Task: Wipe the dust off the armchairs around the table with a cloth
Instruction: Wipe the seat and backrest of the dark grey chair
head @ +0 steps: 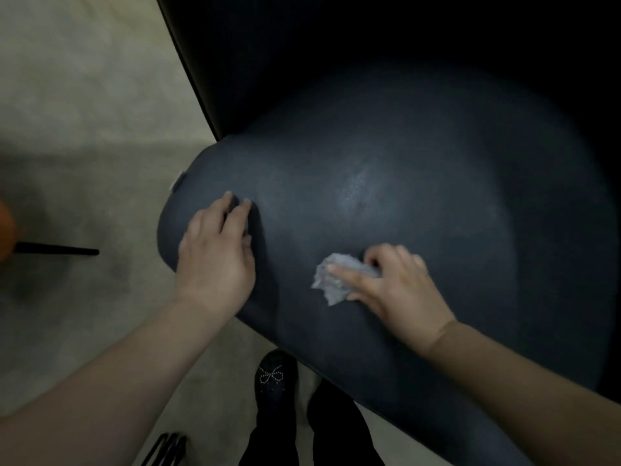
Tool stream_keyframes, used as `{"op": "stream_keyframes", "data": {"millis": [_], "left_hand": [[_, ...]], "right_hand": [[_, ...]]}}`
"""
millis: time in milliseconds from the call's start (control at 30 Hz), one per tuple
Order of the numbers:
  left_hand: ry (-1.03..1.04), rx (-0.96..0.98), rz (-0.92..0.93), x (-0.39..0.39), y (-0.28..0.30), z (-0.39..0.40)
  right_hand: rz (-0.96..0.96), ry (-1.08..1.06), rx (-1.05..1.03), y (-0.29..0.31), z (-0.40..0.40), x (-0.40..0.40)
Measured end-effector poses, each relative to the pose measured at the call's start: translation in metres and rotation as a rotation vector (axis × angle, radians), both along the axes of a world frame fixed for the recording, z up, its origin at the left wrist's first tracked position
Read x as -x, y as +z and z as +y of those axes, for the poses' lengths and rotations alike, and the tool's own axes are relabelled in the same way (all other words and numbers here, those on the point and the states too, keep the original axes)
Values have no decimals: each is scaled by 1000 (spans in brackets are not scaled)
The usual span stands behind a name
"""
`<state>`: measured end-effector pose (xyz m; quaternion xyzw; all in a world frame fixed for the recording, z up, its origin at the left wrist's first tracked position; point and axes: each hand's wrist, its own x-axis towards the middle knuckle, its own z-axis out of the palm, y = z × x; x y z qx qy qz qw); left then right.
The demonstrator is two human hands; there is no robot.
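Observation:
A dark blue-grey armchair [420,183] fills most of the view, its rounded seat cushion below me and its back rising at the top. My right hand [396,287] grips a crumpled grey cloth [332,280] and presses it on the cushion's front part. My left hand [218,250] rests flat on the cushion's left edge, fingers fairly straight and pressing into the padding.
Beige floor [84,129] lies to the left of the chair. A thin black chair leg [57,250] and an orange shape [5,230] show at the left edge. My dark shoe [275,378] and trouser legs stand just below the seat. Black rods [168,449] sit at the bottom.

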<state>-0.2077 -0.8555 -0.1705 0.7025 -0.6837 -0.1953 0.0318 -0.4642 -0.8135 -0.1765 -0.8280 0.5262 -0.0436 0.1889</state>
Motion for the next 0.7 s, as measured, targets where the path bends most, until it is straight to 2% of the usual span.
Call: {"op": "stream_keyframes", "data": {"millis": [167, 233, 533, 700], "left_hand": [[-61, -80, -66, 15, 43, 5], [-86, -78, -82, 20, 68, 3], [-169, 23, -74, 27, 199, -5], [-206, 10, -83, 18, 233, -16]], "right_hand": [[-28, -596, -25, 38, -14, 37], [-86, -736, -72, 64, -18, 39], [-339, -935, -76, 196, -6, 27], [-392, -998, -94, 231, -9, 8]]}}
